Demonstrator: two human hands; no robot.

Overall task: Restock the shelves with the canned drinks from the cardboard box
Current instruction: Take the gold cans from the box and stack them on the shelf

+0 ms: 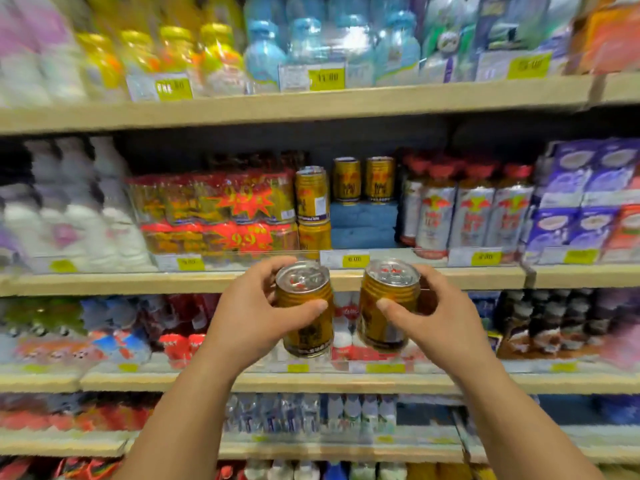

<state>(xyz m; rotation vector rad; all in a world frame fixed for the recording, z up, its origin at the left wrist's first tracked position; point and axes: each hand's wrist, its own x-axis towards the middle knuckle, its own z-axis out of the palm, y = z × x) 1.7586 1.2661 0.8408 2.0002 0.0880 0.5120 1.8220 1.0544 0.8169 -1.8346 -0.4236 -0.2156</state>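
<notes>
Left hand (242, 317) curls round one gold can (306, 317), right hand (440, 317) round a second can (384, 313); lift both over the shelf lip (467, 277) just above, held upright.

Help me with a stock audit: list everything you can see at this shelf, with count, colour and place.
gold metal cans with silver tops: two, gold, one held in each hand before the middle shelf
blue wrapped pack: one, blue, middle shelf centre
shelved gold cans: four visible, gold, middle shelf; two stacked, two on the blue pack
red-and-gold shrink-wrapped multipacks: count unclear, middle shelf, left of the cans
red-capped bottles: about four in front, silver labels, right of the cans
white bottles: several, middle shelf left
yellow price tags: several, yellow, shelf edges
beige wooden shelves: several tiers
left hand: grips one can
right hand: grips the other
</notes>
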